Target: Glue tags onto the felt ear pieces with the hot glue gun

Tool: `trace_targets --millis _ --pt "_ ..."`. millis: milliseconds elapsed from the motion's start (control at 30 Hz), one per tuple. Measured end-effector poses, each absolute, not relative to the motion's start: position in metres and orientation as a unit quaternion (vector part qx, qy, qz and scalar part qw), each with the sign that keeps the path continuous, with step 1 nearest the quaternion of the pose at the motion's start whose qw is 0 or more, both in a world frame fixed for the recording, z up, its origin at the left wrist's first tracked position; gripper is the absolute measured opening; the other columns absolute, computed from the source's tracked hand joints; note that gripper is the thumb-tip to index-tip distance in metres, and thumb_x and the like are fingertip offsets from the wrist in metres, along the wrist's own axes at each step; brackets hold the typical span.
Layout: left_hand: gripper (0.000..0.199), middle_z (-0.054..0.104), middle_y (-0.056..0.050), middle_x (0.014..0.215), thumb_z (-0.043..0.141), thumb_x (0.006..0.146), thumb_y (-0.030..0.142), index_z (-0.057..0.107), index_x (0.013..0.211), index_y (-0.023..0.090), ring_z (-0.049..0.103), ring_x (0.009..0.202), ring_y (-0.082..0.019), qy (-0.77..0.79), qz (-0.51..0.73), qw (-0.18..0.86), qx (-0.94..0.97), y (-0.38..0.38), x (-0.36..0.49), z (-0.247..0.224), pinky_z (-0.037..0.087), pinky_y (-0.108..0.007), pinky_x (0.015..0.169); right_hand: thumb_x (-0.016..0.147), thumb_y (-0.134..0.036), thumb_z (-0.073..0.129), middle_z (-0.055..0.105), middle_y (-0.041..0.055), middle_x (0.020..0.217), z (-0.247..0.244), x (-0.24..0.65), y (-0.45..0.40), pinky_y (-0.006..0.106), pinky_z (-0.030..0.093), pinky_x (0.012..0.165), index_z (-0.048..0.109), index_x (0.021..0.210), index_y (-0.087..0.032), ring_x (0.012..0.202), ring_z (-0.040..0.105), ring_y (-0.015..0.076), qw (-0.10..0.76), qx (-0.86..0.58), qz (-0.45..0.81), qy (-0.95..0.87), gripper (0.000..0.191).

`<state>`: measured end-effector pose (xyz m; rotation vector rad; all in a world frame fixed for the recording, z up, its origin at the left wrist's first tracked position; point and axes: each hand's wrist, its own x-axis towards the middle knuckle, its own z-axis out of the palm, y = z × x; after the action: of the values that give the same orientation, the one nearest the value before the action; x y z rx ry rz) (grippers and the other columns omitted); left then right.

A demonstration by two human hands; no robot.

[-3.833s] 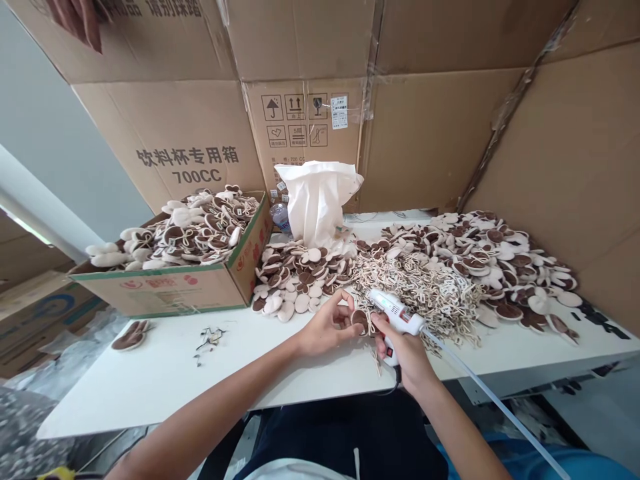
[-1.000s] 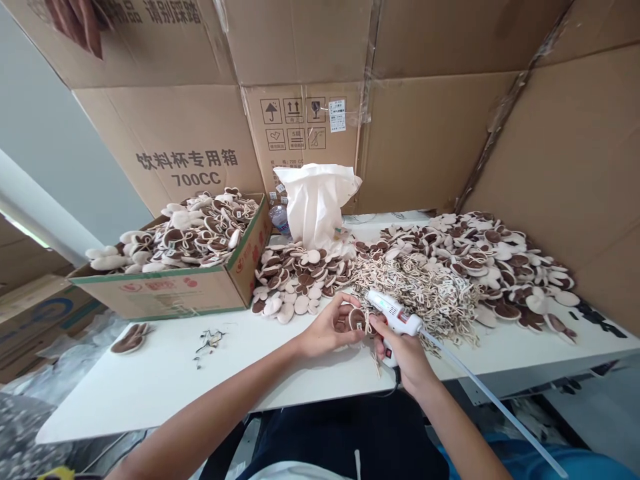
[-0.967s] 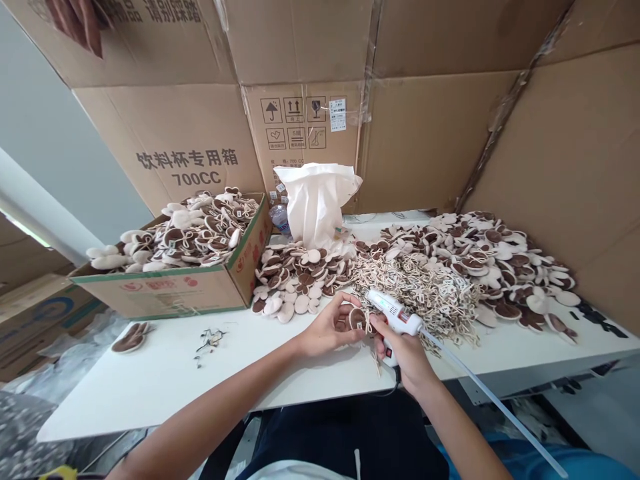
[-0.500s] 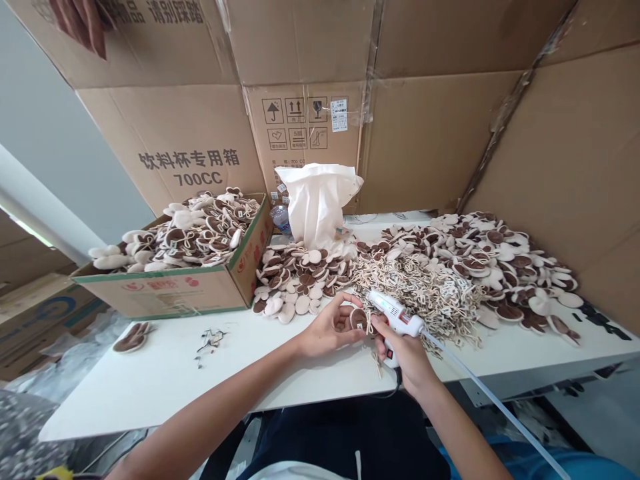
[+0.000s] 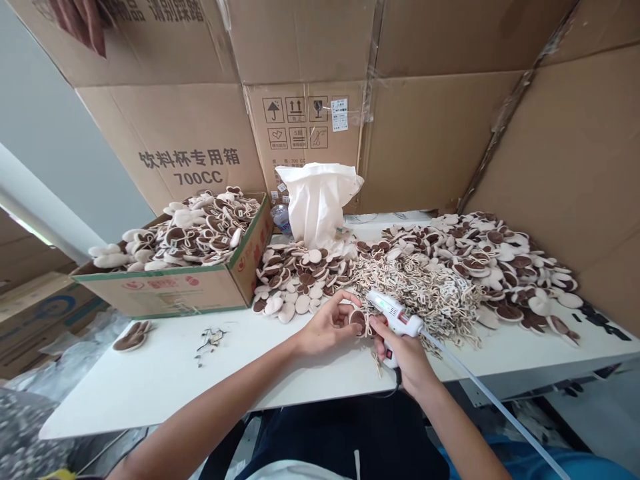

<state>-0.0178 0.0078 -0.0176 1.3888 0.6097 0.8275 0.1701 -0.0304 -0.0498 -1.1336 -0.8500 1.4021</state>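
Note:
My left hand (image 5: 327,327) is closed on a small brown-and-white felt piece (image 5: 357,321), with the thumb pressed on its brown face. A thin cream cord bow (image 5: 369,325) lies against that piece, on the side towards my right hand. My right hand (image 5: 405,353) grips a white glue gun (image 5: 395,315), its nozzle end pointing up and left; a long pale glue stick (image 5: 490,393) runs out of its back. The right fingertips are close to the bow; whether they touch it I cannot tell. Behind the glue gun is a heap of cord bows (image 5: 425,287).
A carton (image 5: 175,290) full of felt pieces stands at the left. More felt pieces pile up at the centre (image 5: 295,283) and right (image 5: 520,267). A white tissue pack (image 5: 320,207) stands behind. One felt piece (image 5: 133,337) and dark scraps (image 5: 211,339) lie on the white table (image 5: 165,380).
My left thumb has shifted onto the brown face of the felt piece, which has tilted slightly. The glue gun and my right hand stay nearly where they were.

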Motion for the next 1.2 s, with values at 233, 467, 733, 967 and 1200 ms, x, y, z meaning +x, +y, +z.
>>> trace_targets --millis 233,467,733,967,1200 --pt "0.046 0.063 -0.001 0.086 0.081 0.087 0.035 0.051 0.118 0.020 0.056 0.072 -0.012 0.253 0.370 0.673 0.588 0.0057 -0.0159 -0.0158 0.040 -0.024 0.067 0.072 -0.056 0.090 0.054 -0.0064 0.046 -0.0473 0.1697 -0.0317 0.021 0.039 0.043 0.063 0.084 -0.021 0.040 0.045 0.0091 0.550 -0.476 0.591 -0.348 0.045" --pt "0.039 0.062 -0.001 0.088 0.077 0.088 0.027 0.051 0.117 0.020 0.056 0.077 -0.014 0.259 0.380 0.664 0.590 0.0089 -0.0184 -0.0225 0.042 -0.026 0.071 0.069 -0.059 0.091 0.055 -0.0049 0.044 -0.0497 0.1697 -0.0295 0.024 0.036 0.041 0.065 0.085 -0.020 0.039 0.046 0.0119 0.546 -0.489 0.581 -0.354 0.049" --pt "0.040 0.061 -0.001 0.088 0.077 0.089 0.031 0.050 0.117 0.021 0.053 0.072 -0.012 0.266 0.383 0.652 0.598 0.0084 -0.0171 -0.0209 0.040 -0.024 0.066 0.069 -0.057 0.091 0.055 -0.0054 0.046 -0.0477 0.1691 -0.0308 0.024 0.037 0.041 0.065 0.085 -0.020 0.039 0.046 0.0112 0.549 -0.480 0.588 -0.351 0.048" --pt "0.041 0.063 -0.002 0.089 0.079 0.087 0.032 0.052 0.115 0.019 0.056 0.075 -0.013 0.269 0.372 0.659 0.596 0.0090 -0.0182 -0.0207 0.043 -0.025 0.069 0.070 -0.058 0.091 0.055 -0.0055 0.045 -0.0492 0.1694 -0.0300 0.023 0.037 0.041 0.064 0.083 -0.021 0.039 0.047 0.0109 0.551 -0.472 0.591 -0.352 0.048" --pt "0.039 0.061 0.001 0.085 0.077 0.087 0.031 0.051 0.114 0.020 0.052 0.068 -0.011 0.272 0.375 0.646 0.606 0.0086 -0.0153 -0.0223 0.040 -0.024 0.065 0.069 -0.056 0.092 0.055 -0.0057 0.046 -0.0498 0.1688 -0.0301 0.023 0.037 0.042 0.063 0.083 -0.021 0.040 0.046 0.0108 0.548 -0.474 0.595 -0.348 0.047"
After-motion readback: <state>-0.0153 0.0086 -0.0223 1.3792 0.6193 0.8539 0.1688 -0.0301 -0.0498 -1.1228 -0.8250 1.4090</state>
